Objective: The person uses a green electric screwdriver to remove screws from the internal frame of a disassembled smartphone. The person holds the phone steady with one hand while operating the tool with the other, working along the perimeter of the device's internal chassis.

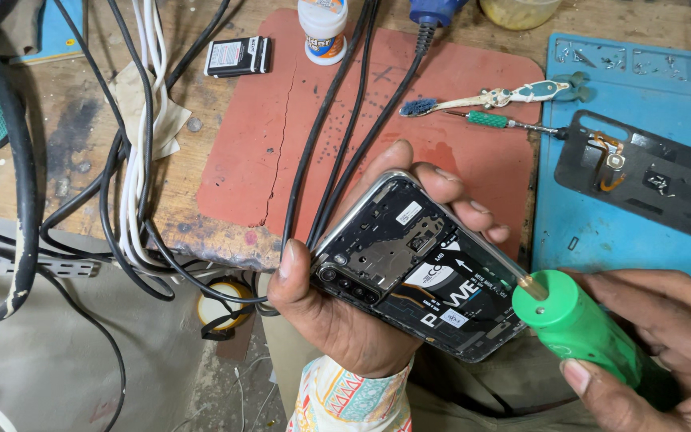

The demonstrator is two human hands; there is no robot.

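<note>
Phone (409, 264), back cover off, lies gripped in the left hand (345, 312) above the red mat (257, 152); the right hand (665, 352) clasps a green bottle (585, 328), nozzle touching the phone's edge, apparently applying fluid; steady tip placement matters.

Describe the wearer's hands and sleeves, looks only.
Both hands are bare: no gloves, rings or watch in view. The left hand comes out of a light sleeve cuff patterned with zigzags and triangles in orange, teal, yellow and pink. The right hand shows no sleeve before the frame edge. Nails are short and unpainted.
</note>
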